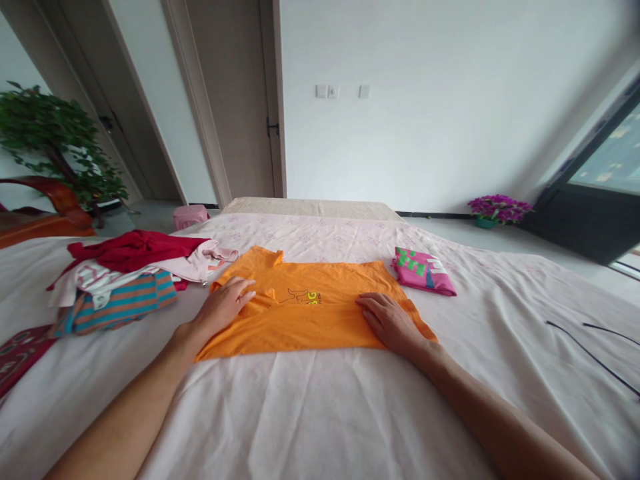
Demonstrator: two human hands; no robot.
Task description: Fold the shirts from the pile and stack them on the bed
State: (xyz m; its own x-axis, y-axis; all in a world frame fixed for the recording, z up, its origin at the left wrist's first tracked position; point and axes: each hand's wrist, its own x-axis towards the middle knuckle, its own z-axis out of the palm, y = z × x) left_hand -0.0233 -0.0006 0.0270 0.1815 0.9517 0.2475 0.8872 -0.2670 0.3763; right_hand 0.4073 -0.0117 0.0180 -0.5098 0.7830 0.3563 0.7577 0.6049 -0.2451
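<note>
An orange T-shirt (320, 330) lies in front of me on the pale bedsheet-like cloth (310, 413), its near part folded over so that part of the printed design is covered. On its left side, by a sleeve, my left hand (227, 303) rests flat with the fingers out. My right hand (393, 320) lies on the right side of the shirt, palm down, fingers stretched toward the middle. Neither hand grasps the fabric visibly. Just beyond the shirt's right end is a folded pink garment (433, 277) with a green and white print.
A loose pile of clothes, with a red garment (133, 250) on top and a striped one (125, 303) below, lies at the left. A dark red printed item (23, 353) is at the left edge. Dark cords (590, 353) lie at the right.
</note>
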